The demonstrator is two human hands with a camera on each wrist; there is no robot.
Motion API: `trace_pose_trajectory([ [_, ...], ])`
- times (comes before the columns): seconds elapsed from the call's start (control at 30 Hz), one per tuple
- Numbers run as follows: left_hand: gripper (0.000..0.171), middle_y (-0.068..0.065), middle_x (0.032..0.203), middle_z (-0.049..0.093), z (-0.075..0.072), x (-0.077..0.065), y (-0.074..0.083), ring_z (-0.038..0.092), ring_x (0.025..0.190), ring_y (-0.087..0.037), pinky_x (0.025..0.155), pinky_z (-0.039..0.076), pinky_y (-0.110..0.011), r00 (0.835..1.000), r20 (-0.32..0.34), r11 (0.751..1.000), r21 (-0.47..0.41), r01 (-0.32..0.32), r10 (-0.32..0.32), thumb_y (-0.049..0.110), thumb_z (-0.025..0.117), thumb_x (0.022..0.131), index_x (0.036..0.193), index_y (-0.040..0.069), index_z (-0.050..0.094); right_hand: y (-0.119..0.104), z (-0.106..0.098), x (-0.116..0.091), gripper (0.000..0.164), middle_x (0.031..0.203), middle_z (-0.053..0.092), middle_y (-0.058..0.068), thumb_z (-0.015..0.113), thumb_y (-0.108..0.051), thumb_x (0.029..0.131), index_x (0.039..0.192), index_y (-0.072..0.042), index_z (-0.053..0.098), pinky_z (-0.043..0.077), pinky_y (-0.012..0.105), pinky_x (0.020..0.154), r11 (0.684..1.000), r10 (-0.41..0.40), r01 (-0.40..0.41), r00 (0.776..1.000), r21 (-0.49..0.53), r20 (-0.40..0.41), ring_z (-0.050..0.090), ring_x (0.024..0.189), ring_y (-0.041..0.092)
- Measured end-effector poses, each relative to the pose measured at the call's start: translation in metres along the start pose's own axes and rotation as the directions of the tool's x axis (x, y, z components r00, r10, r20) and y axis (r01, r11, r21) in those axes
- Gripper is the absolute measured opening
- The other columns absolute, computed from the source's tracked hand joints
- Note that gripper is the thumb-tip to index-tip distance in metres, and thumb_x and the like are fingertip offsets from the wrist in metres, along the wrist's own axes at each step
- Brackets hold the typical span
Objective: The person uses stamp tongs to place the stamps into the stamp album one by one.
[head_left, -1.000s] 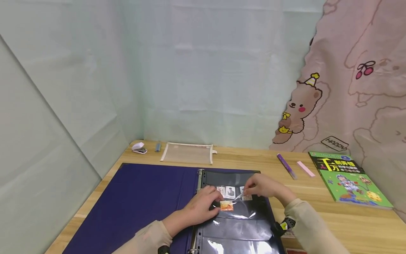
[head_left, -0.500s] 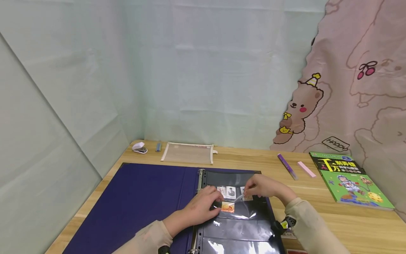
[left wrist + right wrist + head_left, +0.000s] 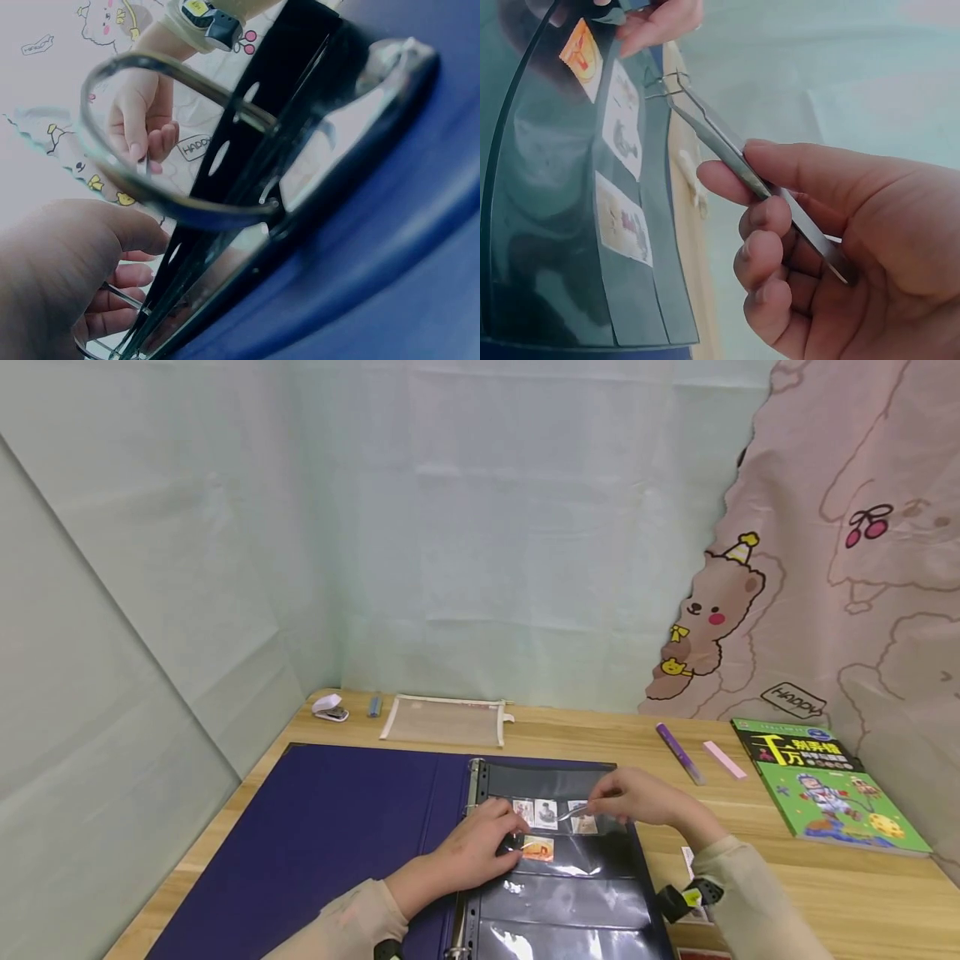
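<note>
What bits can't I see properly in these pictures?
Near end of the binder: head view, cut off by the bottom edge.
Red thing: head view, cut off by the same edge.
Back end of the tweezers: head view, hidden by the right hand.
Left hand: right wrist view, partly cut off by the top edge.
Small print on the book: head view, too small to read.

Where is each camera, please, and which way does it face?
Head: worn there, facing forward and down at the binder; left hand and right hand show.
Left wrist: worn there, facing a metal ring; left hand near, right beyond.
Right wrist: worn there, facing the tweezers; right hand near, left beyond.
Head and right wrist share the orange stamp.
</note>
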State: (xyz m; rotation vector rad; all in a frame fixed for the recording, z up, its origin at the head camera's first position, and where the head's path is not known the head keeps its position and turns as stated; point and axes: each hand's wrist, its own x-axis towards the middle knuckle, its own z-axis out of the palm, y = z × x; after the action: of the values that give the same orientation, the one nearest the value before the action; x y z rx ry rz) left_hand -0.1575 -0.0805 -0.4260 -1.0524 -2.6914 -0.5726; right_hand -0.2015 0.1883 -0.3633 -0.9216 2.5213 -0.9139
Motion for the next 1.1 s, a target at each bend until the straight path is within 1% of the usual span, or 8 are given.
trace_pose_trajectory([
  [0.1, 0.023, 0.008, 0.089, 0.052, 0.0, 0.0, -0.001, 0.046, 0.086, -0.007, 0.076, 0.041, -0.022, 1.0, -0.001, 1.0, 0.004, -0.002, 0.002, 0.027, 0.066, 0.077, 0.099, 0.02, 0.063, 0.0, -0.003, -0.006, 0.023, 0.059, 0.049, -0.006, 0.058, -0.027, 0.086, 0.085, -0.006, 0.068, 0.039, 0.019, 0.044, 1.0, -0.006, 0.006, 1.0, 0.013, -0.018, 0.045, 0.049, 0.002],
  [0.2, 0.023, 0.008, 0.091, 0.052, 0.0, 0.0, 0.0, 0.047, 0.089, -0.008, 0.078, 0.041, -0.023, 1.0, 0.005, 1.0, 0.007, -0.001, 0.001, 0.028, 0.066, 0.078, 0.1, 0.021, 0.063, 0.002, -0.005, -0.014, 0.023, 0.059, 0.047, -0.008, 0.057, -0.025, 0.087, 0.085, -0.005, 0.067, 0.039, 0.019, 0.045, 0.999, -0.026, 0.027, 0.999, 0.022, -0.045, 0.045, 0.05, 0.001],
  [0.4, 0.024, 0.008, 0.093, 0.054, -0.001, 0.0, 0.0, 0.048, 0.09, -0.008, 0.079, 0.042, -0.023, 1.0, 0.015, 1.0, 0.008, -0.001, 0.001, 0.028, 0.066, 0.078, 0.101, 0.021, 0.062, 0.004, -0.009, -0.031, 0.025, 0.059, 0.051, 0.001, 0.055, -0.025, 0.089, 0.09, -0.005, 0.068, 0.04, 0.02, 0.046, 0.999, -0.022, 0.026, 0.995, 0.04, -0.093, 0.044, 0.051, 0.0],
  [0.5, 0.024, 0.008, 0.093, 0.054, -0.001, 0.0, 0.0, 0.048, 0.09, -0.007, 0.08, 0.042, -0.022, 1.0, 0.021, 1.0, 0.007, -0.001, 0.001, 0.028, 0.065, 0.078, 0.101, 0.02, 0.062, 0.006, -0.012, -0.04, 0.024, 0.059, 0.051, 0.005, 0.054, -0.022, 0.089, 0.093, -0.003, 0.068, 0.041, 0.021, 0.045, 0.996, -0.028, 0.037, 0.994, 0.083, -0.107, 0.044, 0.049, 0.002],
  [0.6, 0.025, 0.008, 0.093, 0.054, -0.001, 0.0, 0.0, 0.048, 0.089, -0.007, 0.079, 0.042, -0.021, 1.0, 0.027, 1.0, 0.005, 0.002, -0.002, 0.028, 0.065, 0.078, 0.101, 0.02, 0.062, 0.006, -0.014, -0.048, 0.024, 0.059, 0.051, 0.003, 0.053, -0.019, 0.089, 0.095, 0.0, 0.067, 0.04, 0.022, 0.043, 0.992, -0.023, 0.037, 0.993, 0.124, -0.116, 0.043, 0.049, 0.002],
  [0.8, 0.025, 0.008, 0.09, 0.053, -0.001, 0.0, -0.001, 0.045, 0.084, -0.005, 0.074, 0.04, -0.019, 0.999, 0.039, 1.0, 0.005, 0.008, -0.008, 0.029, 0.065, 0.078, 0.101, 0.02, 0.062, 0.009, -0.02, -0.066, 0.025, 0.062, 0.051, -0.009, 0.051, -0.019, 0.09, 0.098, 0.0, 0.066, 0.039, 0.023, 0.042, 0.986, 0.025, -0.005, 0.992, 0.167, -0.122, 0.043, 0.051, -0.001],
  [0.97, 0.025, 0.008, 0.088, 0.052, -0.001, 0.001, -0.001, 0.043, 0.082, -0.004, 0.072, 0.039, -0.019, 0.999, 0.046, 1.0, -0.003, 0.021, -0.021, 0.029, 0.065, 0.078, 0.102, 0.021, 0.062, 0.015, -0.023, -0.079, 0.026, 0.061, 0.05, -0.004, 0.049, -0.019, 0.091, 0.1, 0.0, 0.064, 0.039, 0.025, 0.042, 0.983, 0.065, -0.043, 0.991, 0.176, -0.117, 0.042, 0.049, 0.003],
  [1.1, 0.025, 0.008, 0.087, 0.053, 0.0, 0.001, -0.001, 0.044, 0.083, -0.004, 0.072, 0.039, -0.019, 0.999, 0.044, 1.0, -0.014, 0.016, -0.015, 0.029, 0.066, 0.078, 0.101, 0.02, 0.062, 0.021, -0.024, -0.09, 0.026, 0.061, 0.052, -0.007, 0.05, -0.018, 0.091, 0.1, 0.002, 0.064, 0.04, 0.026, 0.043, 0.982, 0.08, -0.057, 0.989, 0.183, -0.124, 0.044, 0.049, 0.006],
])
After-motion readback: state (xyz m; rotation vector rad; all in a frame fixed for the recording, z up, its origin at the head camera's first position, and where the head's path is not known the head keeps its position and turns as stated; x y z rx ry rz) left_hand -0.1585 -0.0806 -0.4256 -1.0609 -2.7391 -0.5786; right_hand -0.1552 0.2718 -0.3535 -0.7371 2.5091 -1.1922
